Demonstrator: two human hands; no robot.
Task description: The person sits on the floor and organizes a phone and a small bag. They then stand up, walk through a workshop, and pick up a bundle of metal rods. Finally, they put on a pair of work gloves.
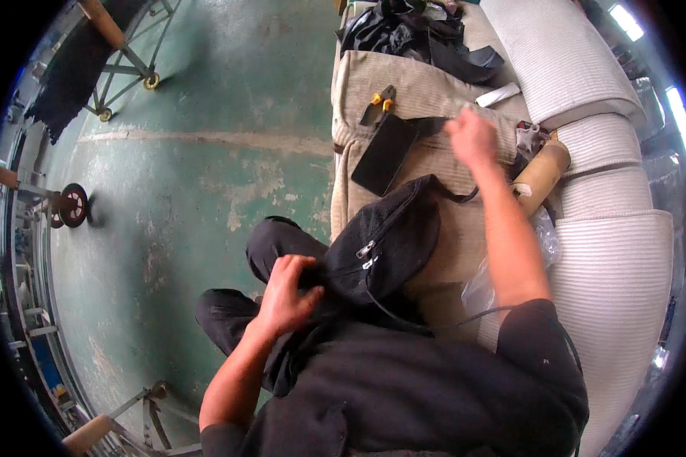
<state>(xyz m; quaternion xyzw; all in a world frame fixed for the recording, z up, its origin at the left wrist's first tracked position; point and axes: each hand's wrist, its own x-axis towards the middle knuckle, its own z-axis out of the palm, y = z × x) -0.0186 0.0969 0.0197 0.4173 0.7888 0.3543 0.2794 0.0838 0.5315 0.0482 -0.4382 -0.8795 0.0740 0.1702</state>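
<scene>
Across the person's lap and the edge of the beige ribbed seat [415, 82], the black bag [404, 232] is lying tilted, its silver zip pull [366, 250] facing up. A thin dark cord [392, 314] is looping from the bag toward the right sleeve; an arm lifting carelessly could be tugging it and pulling the bag askew. Near the right hand [472, 139], a dark strap [428, 126] is passing close by the flat black device [385, 156], so a sharp pull could be sweeping that device, or the yellow-handled pliers [379, 104] beyond it, over the seat's left edge onto the green floor [229, 190]. The bag, resting on uneven knees, could also be sliding if its left side is lacking support.

The left hand [288, 293] is curving at the bag's left end, thumb apart from fingers; whether it is pinching dark cloth, I cannot tell. The right hand is bunching loosely, blurred, above and right of the bag, well apart from its body; whether it is holding the strap, I cannot tell.
</scene>
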